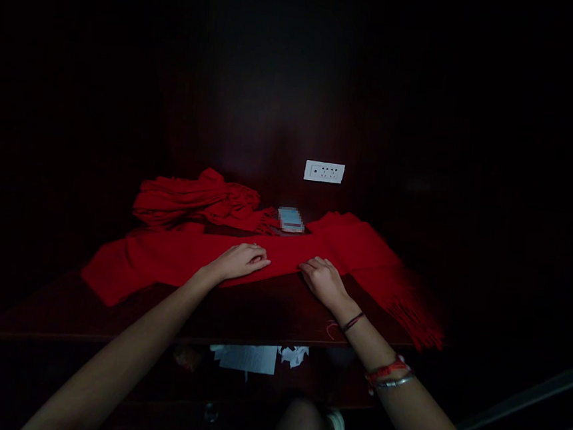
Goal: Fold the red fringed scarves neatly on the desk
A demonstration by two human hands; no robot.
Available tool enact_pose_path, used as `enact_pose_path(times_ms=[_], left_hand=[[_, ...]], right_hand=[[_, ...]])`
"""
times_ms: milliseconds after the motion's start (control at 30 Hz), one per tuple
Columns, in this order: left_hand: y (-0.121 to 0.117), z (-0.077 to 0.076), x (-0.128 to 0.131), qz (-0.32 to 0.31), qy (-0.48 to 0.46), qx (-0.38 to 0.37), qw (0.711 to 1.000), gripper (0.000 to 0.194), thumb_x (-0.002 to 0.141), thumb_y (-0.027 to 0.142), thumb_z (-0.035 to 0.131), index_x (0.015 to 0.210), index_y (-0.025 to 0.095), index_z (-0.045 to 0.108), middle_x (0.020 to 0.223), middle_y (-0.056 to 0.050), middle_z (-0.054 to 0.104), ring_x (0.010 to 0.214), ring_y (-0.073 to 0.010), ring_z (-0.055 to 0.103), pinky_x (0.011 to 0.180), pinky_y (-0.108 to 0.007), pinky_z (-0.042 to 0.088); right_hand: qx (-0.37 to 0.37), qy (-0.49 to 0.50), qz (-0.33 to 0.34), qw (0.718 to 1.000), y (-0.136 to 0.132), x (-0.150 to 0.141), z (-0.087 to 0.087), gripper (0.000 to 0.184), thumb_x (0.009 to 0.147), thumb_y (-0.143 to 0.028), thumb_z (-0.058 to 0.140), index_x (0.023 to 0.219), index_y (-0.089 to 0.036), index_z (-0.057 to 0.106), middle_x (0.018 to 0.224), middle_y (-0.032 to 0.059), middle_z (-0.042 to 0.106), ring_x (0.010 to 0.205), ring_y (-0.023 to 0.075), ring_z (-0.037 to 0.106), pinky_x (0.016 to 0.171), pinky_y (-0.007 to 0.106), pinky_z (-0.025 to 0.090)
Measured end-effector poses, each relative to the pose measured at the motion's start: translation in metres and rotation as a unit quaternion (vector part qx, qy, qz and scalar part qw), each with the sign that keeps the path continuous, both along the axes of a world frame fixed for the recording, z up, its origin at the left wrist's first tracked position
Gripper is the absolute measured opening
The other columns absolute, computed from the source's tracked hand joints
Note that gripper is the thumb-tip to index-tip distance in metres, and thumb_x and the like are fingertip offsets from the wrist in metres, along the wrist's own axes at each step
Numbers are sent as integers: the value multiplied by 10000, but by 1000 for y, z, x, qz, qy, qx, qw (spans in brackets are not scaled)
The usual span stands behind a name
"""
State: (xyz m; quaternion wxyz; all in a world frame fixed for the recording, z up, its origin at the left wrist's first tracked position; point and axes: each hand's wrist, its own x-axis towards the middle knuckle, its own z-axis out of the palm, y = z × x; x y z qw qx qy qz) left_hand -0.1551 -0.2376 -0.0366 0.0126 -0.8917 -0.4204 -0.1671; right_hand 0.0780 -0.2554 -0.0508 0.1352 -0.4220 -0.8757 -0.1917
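Red scarf (286, 252) parallels the bench's (268, 314) front edge at our curled left hand (242, 262) and right hand (325, 283), whose grip we cannot tell.

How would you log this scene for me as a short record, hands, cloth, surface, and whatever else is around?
left hand: resting on the long red cloth, fingers curled; left hand seen at
right hand: at the cloth's near edge, grip unclear
cloth: laid across the table, fringe at its right end
behind, left: bunched red fabric
behind, middle: pixelated pale blue item
wall: white socket plate
below tabletop: white papers
light: dim
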Motion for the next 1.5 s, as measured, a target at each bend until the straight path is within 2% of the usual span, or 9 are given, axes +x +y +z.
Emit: enact_pose_path(times_ms=[133,333,600,867,1000,1167,1267,1333,1500], left_hand=[[39,-1,-4,48,-25,12,998,277,789,346,352,851,154,541,867,-62,539,838,-159,486,769,-259,359],[92,0,-13,160,11,-118,980,358,683,397,479,932,148,541,936,-102,560,857,-204,505,746,-281,372],[111,-5,-44,166,-64,-193,965,281,638,425,480,678,162,570,675,-18,585,660,-154,508,588,-216,361],[114,-1,-42,134,-176,-246,944,106,544,257,549,584,160,561,570,27,553,599,-116,476,574,-196,350],[107,16,-38,125,-241,-248,930,142,570,275,543,632,149,559,600,19,557,615,-116,481,589,-205,358],[96,46,-21,98,-345,-279,891,191,612,287,539,738,144,548,640,11,566,617,-118,501,606,-231,387],[96,66,-1,58,-443,-328,833,188,601,250,575,750,140,545,661,4,577,633,-127,523,637,-261,407],[100,81,17,31,-478,-340,809,180,597,218,587,753,136,549,665,4,579,634,-125,528,644,-267,411],[124,117,80,-25,-501,-344,794,115,629,157,564,738,125,556,633,2,565,593,-105,522,620,-252,413]], right_hand=[[19,-38,30,999,-2,-5,0,198,836,-214,386,896,-175,570,819,48,560,800,159,447,698,275,311],[38,-77,67,994,-3,-12,-1,167,822,-155,406,910,-164,548,820,50,544,787,157,443,669,276,321],[52,-95,127,986,-4,-34,-1,179,831,-130,366,865,-144,541,803,60,539,780,161,451,650,279,334],[8,-120,122,985,-9,-54,2,173,803,-88,373,828,-107,543,770,95,549,738,171,488,611,275,365],[-2,-56,58,997,-17,-42,10,290,816,-116,352,1082,-154,460,834,85,550,725,156,516,619,249,380],[-54,154,6,987,-16,-27,22,370,814,-146,323,1163,-200,434,901,66,574,770,137,538,693,220,394],[-75,305,37,949,-9,-14,34,379,790,-117,292,1099,-168,506,912,55,592,810,119,535,741,206,390],[-86,390,30,916,-5,-2,45,376,781,-130,282,1054,-167,538,755,24,606,692,108,545,674,201,407],[-81,540,1,838,10,48,69,297,764,-207,305,881,-150,572,446,-41,477,447,96,477,504,190,377]])
